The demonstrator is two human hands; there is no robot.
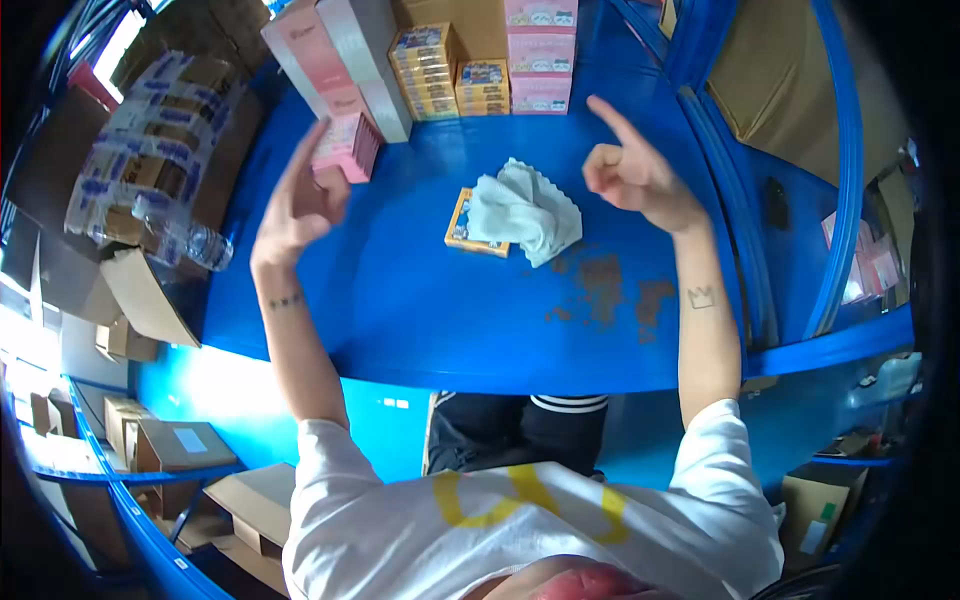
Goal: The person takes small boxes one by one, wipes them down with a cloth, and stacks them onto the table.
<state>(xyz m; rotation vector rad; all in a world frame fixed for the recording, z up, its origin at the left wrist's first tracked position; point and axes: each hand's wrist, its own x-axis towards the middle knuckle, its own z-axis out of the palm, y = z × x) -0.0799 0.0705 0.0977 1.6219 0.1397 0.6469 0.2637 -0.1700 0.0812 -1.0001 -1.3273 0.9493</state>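
Pale-green crumpled cloth (530, 212) mid-table, partly covering flat yellow-orange box (461, 224); neither in hand, no handling under way. Left hand (302, 205) and right hand (636, 182) raised either side, empty: index fingers extended, others curled; left thumb contact blurred, uncertain.

Nothing legible; print on the pink boxes (541, 55) is blurred.
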